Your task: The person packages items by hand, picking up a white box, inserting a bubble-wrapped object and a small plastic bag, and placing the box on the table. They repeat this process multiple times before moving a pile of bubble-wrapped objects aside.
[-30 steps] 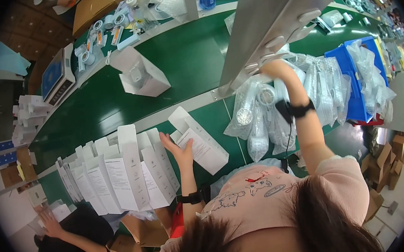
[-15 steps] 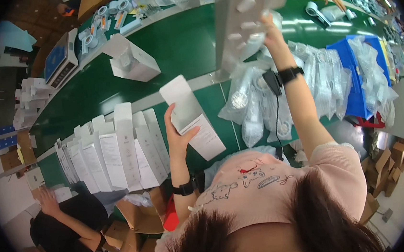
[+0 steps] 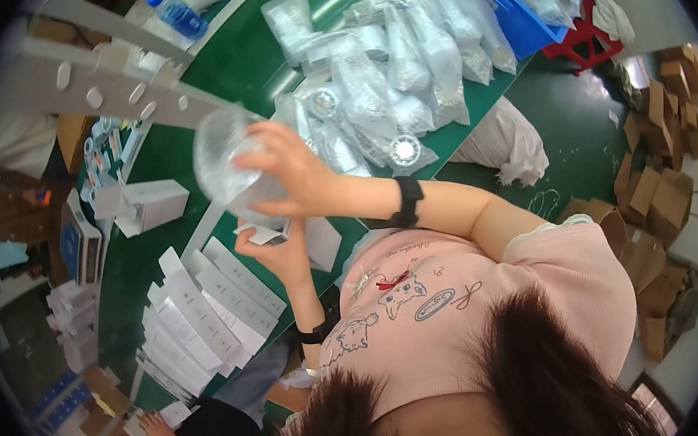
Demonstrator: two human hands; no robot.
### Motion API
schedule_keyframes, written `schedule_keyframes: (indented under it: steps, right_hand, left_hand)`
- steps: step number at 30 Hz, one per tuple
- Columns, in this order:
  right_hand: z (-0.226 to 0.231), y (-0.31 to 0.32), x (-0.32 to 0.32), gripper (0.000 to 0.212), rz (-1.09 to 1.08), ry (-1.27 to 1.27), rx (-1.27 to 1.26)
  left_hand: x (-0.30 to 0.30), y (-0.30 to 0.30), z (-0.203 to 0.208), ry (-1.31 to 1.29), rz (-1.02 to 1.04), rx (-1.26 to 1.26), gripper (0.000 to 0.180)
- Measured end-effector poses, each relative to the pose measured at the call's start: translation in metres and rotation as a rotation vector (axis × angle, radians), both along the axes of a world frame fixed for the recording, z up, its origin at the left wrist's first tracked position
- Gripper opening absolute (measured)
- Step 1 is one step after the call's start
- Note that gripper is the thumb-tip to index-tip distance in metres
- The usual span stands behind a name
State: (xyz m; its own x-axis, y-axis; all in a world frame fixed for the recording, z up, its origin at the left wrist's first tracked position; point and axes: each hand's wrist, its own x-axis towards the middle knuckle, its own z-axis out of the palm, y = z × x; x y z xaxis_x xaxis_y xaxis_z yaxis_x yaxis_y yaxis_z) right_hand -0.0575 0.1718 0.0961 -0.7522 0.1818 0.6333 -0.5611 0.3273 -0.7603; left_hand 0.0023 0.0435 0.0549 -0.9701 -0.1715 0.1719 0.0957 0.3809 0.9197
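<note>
My left hand [image 3: 283,253] is closed round an open white carton [image 3: 325,243], which it holds upright at the green table's near edge. My right hand [image 3: 299,172] grips a bubble-wrap pouch [image 3: 222,164] just above the carton's mouth. The pouch is clear and blurred by motion; what is inside it cannot be made out. My fingers and the pouch hide part of the carton's opening. To the left of my left hand, a row of white cartons [image 3: 208,317] leans together on the table.
Several bubble-wrapped items [image 3: 390,69] lie piled on the table beside a blue bin [image 3: 544,31]. A perforated metal post [image 3: 118,93] rises past the far side. Another open white carton [image 3: 161,203] lies beyond. A co-worker's hand [image 3: 160,434] is at lower left; a red stool [image 3: 587,43] stands right.
My right hand has come from the far side by the post to above the carton, bringing the bubble-wrap pouch. The left hand has tipped the carton more upright. The whole view has turned rightward.
</note>
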Motion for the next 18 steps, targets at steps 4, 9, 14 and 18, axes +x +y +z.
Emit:
schedule_keyframes:
  steps: [4,9,14,18]
  right_hand:
    - [0.024,0.034,0.009,0.039,0.257,-0.158,0.342]
    - [-0.013,0.072,0.023,0.035,0.304,-0.147,0.268]
    - [-0.037,0.217,0.037,0.029,-0.540,-0.255,0.193]
    - [-0.083,0.256,0.019,0.035,-0.690,-0.451,0.443]
  left_hand:
    - [-0.003,-0.006,-0.003,0.053,-0.075,-0.049,0.072]
    - [-0.015,0.020,0.010,0.306,-0.320,0.044,0.071]
    - [-0.018,-0.009,-0.003,0.178,-0.058,0.028,0.069]
    - [-0.021,-0.013,-0.017,0.036,-0.001,0.172,0.070]
